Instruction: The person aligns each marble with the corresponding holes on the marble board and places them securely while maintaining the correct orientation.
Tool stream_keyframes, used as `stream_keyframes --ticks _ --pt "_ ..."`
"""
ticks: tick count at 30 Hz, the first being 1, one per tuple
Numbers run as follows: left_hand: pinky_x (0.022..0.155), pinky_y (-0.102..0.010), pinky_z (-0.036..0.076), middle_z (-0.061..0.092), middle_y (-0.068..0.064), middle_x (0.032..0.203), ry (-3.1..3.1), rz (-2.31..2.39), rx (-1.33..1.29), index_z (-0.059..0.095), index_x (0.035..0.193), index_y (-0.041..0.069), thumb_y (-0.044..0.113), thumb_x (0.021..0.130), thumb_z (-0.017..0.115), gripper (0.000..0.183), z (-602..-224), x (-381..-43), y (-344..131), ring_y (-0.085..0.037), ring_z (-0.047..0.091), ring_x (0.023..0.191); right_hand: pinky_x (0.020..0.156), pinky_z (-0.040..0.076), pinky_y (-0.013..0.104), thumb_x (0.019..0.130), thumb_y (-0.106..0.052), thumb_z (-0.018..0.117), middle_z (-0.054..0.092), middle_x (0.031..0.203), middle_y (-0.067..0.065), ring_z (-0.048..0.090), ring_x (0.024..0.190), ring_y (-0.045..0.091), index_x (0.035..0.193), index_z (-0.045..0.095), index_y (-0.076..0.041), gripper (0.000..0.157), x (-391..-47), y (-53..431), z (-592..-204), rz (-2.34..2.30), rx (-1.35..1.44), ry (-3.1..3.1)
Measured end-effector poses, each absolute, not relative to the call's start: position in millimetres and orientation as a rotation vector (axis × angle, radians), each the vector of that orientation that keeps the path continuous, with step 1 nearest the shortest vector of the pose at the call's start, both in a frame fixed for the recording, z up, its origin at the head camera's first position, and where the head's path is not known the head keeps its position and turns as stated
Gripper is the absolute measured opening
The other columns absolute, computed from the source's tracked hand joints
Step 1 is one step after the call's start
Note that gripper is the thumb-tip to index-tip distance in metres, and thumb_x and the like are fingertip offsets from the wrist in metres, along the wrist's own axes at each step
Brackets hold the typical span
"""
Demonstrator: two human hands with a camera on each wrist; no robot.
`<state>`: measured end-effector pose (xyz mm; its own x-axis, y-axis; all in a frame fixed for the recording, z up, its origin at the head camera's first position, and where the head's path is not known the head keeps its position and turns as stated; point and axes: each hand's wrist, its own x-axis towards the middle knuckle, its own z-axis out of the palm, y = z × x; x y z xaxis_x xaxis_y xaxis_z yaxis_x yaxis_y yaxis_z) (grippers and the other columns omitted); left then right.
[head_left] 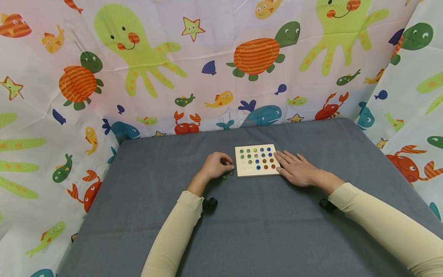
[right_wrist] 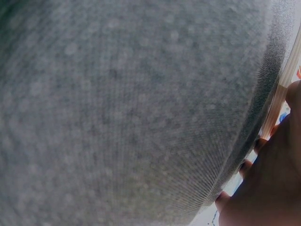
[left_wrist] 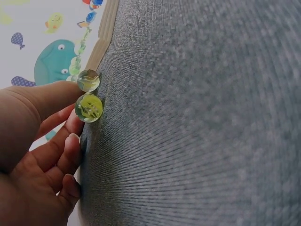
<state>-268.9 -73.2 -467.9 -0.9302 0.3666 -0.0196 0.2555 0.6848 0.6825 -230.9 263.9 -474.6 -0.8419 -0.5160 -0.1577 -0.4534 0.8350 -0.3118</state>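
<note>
A pale wooden board (head_left: 246,173) lies on the table with rows of glass marbles in its hollows: green, blue and reddish-brown ones. Bare hollows show at its near left corner. Beside its left edge my left hand (head_left: 215,165) pinches a small greenish marble (head_left: 233,166) at the tips of thumb and forefinger. Two loose marbles, a yellow-green marble (left_wrist: 89,108) and a clearer marble (left_wrist: 88,80), sit on the cloth close to that thumb. My right hand (head_left: 297,169) lies flat with its fingers extended, the fingertips and thumb touching the board's right edge.
Grey cloth (head_left: 242,227) covers the table around the board. Behind and at both sides hangs a curtain (head_left: 214,42) printed with sea animals. A black wrist device (head_left: 210,204) sits under the left cuff, another black device (head_left: 327,205) under the right.
</note>
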Motion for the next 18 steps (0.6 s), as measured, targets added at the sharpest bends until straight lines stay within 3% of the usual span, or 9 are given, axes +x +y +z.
stream_keyframes --ticks 9,18 --pt "0.075 -0.033 0.05 0.072 -0.003 0.087 2.751 1.111 0.487 0.077 0.097 0.009 0.019 0.09 0.081 0.013 -467 -266 -76 -0.016 0.062 0.077 0.115 0.007 0.072 0.111 -0.044 0.033 0.018 0.169 0.019 0.013 0.154 0.046 0.163 0.019 -0.004 0.066 -229 264 -473 -0.443 -0.772 2.777" --pt "0.07 -0.031 0.05 0.072 -0.003 0.089 2.746 1.192 0.521 0.077 0.099 0.009 0.019 0.09 0.081 0.013 -469 -264 -84 -0.015 0.063 0.075 0.117 0.005 0.069 0.112 -0.044 0.032 0.013 0.171 0.013 0.01 0.156 0.04 0.165 0.014 -0.009 0.066 -236 268 -483 -0.395 -0.753 2.771"
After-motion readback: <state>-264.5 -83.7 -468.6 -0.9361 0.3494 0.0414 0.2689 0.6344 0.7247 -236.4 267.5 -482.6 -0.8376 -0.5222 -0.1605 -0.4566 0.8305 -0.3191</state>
